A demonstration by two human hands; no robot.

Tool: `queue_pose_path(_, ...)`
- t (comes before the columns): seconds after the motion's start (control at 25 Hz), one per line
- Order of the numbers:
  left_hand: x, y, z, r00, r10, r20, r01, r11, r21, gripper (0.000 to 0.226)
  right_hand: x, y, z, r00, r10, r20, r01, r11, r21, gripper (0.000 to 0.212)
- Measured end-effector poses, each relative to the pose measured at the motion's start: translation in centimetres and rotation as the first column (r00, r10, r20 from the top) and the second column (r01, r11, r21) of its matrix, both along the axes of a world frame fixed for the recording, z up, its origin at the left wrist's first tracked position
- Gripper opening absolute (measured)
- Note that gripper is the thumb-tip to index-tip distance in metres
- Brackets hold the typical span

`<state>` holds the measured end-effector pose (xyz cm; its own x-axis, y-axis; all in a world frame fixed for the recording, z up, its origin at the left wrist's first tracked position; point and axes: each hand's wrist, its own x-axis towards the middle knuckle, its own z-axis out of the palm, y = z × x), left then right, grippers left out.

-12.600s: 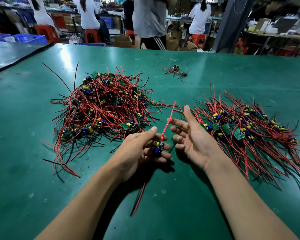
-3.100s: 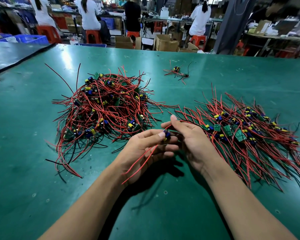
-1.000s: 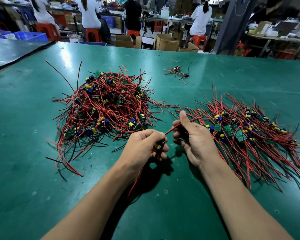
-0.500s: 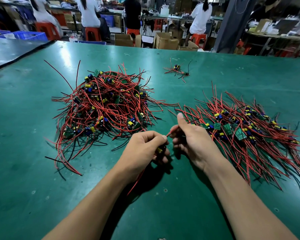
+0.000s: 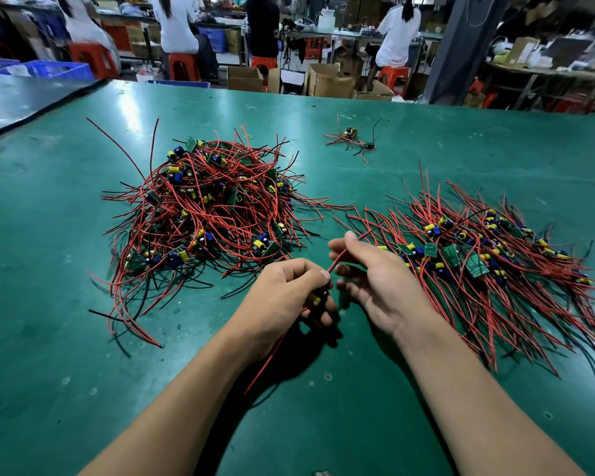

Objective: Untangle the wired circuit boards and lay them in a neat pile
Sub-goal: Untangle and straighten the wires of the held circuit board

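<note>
Your left grip (image 5: pixel 289 293) curls round a small circuit board with yellow capacitor (image 5: pixel 313 299); right grip (image 5: pixel 375 276) pinches its thin red wire (image 5: pixel 337 260). Yank hard, wire may tear off.

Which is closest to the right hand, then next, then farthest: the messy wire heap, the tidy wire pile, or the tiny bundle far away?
1. Tidy pile, just right of the right hand.
2. Messy heap, across on the left.
3. Tiny bundle, far back on the table.
</note>
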<state>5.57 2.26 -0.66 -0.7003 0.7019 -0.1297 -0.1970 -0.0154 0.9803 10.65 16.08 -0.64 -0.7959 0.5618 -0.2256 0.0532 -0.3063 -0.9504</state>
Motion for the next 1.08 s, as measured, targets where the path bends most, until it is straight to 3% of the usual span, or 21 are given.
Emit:
queue_pose_path(0.16,0.1,0.0,0.1,1.0,-0.025,0.0,0.025,1.0,-0.014,0.018,0.0,0.9,0.1,0.989,-0.132,-0.06,0.132,0.991,-0.008,0.025)
queue_pose_path(0.36,0.0,-0.1,0.1,0.997,-0.076,-0.008,0.076,0.997,-0.029,0.021,-0.2,0.9,0.5,0.982,-0.175,-0.072,0.157,0.965,-0.209,0.049)
queue_pose_path(0.48,0.1,-0.2,0.1,0.994,-0.106,-0.03,0.105,0.994,-0.044,0.022,-0.2,1.1,0.6,0.983,-0.181,-0.045,0.162,0.95,-0.265,0.049)
queue_pose_path(0.68,-0.2,-0.1,0.1,0.999,-0.026,0.025,0.026,1.0,-0.009,0.022,-0.2,0.8,0.2,0.987,-0.137,-0.085,0.131,0.989,-0.073,0.043)
queue_pose_path(0.92,-0.5,-0.3,0.1,0.993,0.009,0.119,-0.013,0.999,0.035,0.022,-0.1,-0.4,-0.5,0.989,0.137,-0.06,-0.127,0.982,0.141,0.033)
queue_pose_path(1.08,-0.7,-0.4,0.1,0.998,-0.054,0.044,0.054,0.999,0.002,0.023,-0.2,0.3,-0.4,0.998,0.025,-0.056,-0.02,0.995,0.096,0.034)
